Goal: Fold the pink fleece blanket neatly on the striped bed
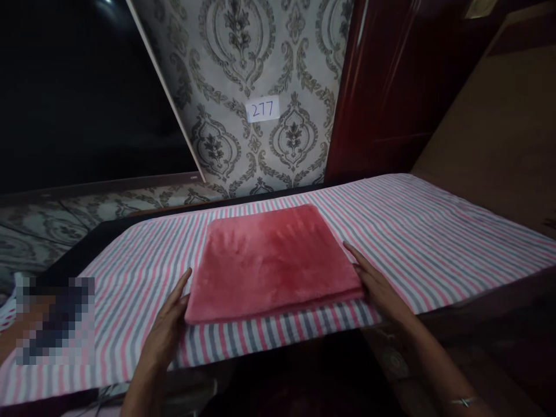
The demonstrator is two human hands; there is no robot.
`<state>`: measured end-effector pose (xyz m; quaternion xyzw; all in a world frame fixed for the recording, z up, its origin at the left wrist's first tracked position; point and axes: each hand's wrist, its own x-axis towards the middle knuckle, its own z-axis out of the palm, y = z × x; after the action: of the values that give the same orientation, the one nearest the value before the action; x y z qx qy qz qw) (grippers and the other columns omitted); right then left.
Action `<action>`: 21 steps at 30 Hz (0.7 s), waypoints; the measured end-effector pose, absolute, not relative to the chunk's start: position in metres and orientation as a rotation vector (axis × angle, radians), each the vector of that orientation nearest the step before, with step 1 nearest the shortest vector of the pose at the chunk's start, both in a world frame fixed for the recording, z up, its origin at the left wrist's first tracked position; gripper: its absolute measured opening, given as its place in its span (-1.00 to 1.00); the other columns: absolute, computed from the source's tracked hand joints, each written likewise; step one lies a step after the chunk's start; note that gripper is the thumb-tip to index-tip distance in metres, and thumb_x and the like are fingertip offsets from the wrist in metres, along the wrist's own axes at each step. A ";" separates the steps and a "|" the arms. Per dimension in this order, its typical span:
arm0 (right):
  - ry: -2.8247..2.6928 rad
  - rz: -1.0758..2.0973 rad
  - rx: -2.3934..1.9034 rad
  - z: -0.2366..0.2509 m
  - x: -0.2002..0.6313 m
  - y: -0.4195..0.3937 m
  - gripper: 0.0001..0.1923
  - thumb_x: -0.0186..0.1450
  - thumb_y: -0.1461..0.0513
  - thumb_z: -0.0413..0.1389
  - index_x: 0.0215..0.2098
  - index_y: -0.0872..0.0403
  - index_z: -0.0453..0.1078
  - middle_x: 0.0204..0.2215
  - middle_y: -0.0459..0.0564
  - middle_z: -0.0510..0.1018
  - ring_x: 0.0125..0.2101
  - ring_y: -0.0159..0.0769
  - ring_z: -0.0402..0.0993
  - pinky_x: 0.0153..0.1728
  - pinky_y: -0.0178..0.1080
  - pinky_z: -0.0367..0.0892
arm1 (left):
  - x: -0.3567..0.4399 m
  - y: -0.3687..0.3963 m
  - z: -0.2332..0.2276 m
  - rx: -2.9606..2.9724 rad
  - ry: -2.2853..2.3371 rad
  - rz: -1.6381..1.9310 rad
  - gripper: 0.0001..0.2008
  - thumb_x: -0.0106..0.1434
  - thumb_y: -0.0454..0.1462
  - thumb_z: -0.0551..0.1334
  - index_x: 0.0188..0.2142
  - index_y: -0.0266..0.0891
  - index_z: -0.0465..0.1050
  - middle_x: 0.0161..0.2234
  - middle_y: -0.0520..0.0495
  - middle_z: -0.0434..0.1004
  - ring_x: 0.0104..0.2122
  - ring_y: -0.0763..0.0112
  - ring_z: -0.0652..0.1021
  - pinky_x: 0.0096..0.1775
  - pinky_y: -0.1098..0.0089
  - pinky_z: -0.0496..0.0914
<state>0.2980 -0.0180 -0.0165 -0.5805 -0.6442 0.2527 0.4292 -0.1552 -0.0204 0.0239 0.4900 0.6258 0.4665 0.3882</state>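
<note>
A folded pink plush cloth [273, 260] lies flat on the striped sheet [434, 231], with darker brushed marks on its pile. My left hand [165, 324] rests at its left edge near the front corner, fingers stretched out and pointing away from me. Along the right edge, by the front right corner, is my right hand [377, 284], also with straight fingers. Both palms face inward towards the plush cloth and seem to touch its sides. Neither hand is closed round it.
A dark television screen [87, 98] stands at the back left. Behind the table, a paper label reading 277 [263, 109] sticks to the patterned wallpaper [260, 156]. A dark red glossy panel [391, 87] and a brown board [499, 133] rise on the right. A pixelated patch covers something at left.
</note>
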 end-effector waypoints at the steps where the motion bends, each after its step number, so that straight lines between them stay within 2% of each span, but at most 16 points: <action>1: -1.643 0.636 -1.401 -0.018 0.300 -0.022 -0.37 0.41 0.13 -0.15 0.44 -0.05 0.07 0.36 -0.01 0.23 0.27 -0.16 0.29 0.22 -0.01 0.28 | -0.157 -0.024 0.021 1.241 1.558 1.165 -0.12 0.19 0.12 0.25 0.41 -0.09 0.07 0.14 -0.17 0.54 0.19 -0.01 0.46 0.15 0.03 0.41; 4: -1.736 0.600 -1.340 -0.029 0.304 -0.031 -0.24 0.33 0.23 -0.09 0.48 -0.07 -0.09 0.38 -0.02 0.21 0.29 -0.18 0.25 0.24 0.00 0.26 | -0.161 -0.032 0.003 1.464 1.580 1.121 -0.11 0.17 0.08 0.29 0.41 -0.09 0.07 0.26 -0.16 0.39 0.30 -0.01 0.33 0.27 0.03 0.26; 7: -1.855 0.441 -1.356 -0.042 0.305 -0.031 -0.17 0.27 0.28 -0.05 0.49 -0.04 -0.14 0.35 0.04 0.26 0.29 -0.13 0.25 0.24 0.01 0.26 | -0.158 -0.034 -0.019 1.900 1.666 1.161 -0.20 0.22 0.02 0.23 0.37 -0.21 0.14 0.35 -0.26 0.23 0.34 0.01 0.24 0.31 0.05 0.18; 10: -1.971 0.264 -1.323 -0.049 0.304 -0.027 -0.11 0.22 0.37 -0.07 0.49 -0.08 -0.16 0.28 0.08 0.35 0.22 -0.11 0.35 0.17 0.00 0.35 | -0.156 -0.031 -0.030 2.182 1.670 1.139 -0.37 0.26 -0.10 0.17 0.28 -0.27 0.25 0.21 -0.35 0.39 0.22 0.03 0.42 0.22 0.05 0.32; 13: -2.051 0.109 -1.292 -0.051 0.303 -0.025 -0.06 0.19 0.45 -0.09 0.48 -0.19 -0.15 0.14 0.04 0.45 0.08 -0.15 0.47 0.02 -0.08 0.46 | -0.158 -0.027 -0.027 2.296 1.691 1.112 -0.50 0.22 -0.21 0.17 0.16 -0.24 0.37 -0.02 -0.28 0.52 0.01 0.09 0.56 0.04 0.11 0.47; 16: -2.080 -0.040 -1.296 -0.049 0.303 -0.025 -0.02 0.17 0.47 -0.08 0.48 -0.24 -0.15 0.03 0.04 0.42 -0.02 -0.15 0.49 -0.09 -0.12 0.50 | -0.161 -0.026 -0.019 2.340 1.707 1.093 -0.55 0.19 -0.26 0.15 0.09 -0.20 0.43 -0.11 -0.21 0.52 -0.10 0.14 0.59 -0.09 0.20 0.51; 19: -2.091 -0.119 -1.232 -0.048 0.303 -0.022 -0.02 0.17 0.48 -0.07 0.48 -0.23 -0.16 0.03 0.06 0.36 -0.04 -0.15 0.47 -0.13 -0.14 0.49 | -0.160 -0.025 -0.012 2.386 1.654 1.145 -0.62 0.21 -0.23 0.14 0.03 -0.17 0.46 -0.17 -0.17 0.52 -0.16 0.19 0.59 -0.15 0.26 0.51; 21: -2.104 -0.115 -1.162 -0.048 0.302 -0.019 -0.11 0.21 0.45 -0.05 0.44 -0.21 -0.04 -0.02 0.05 0.37 -0.09 -0.16 0.46 -0.17 -0.15 0.48 | -0.158 -0.023 -0.005 2.408 1.634 1.220 -0.66 0.23 -0.19 0.15 -0.01 -0.16 0.47 -0.20 -0.15 0.51 -0.19 0.20 0.58 -0.16 0.26 0.51</action>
<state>0.3016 -0.0186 -0.0477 -0.4505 -0.8160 -0.0445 0.3594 -0.1575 -0.0230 -0.0045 0.7630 0.5179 0.3868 -0.0070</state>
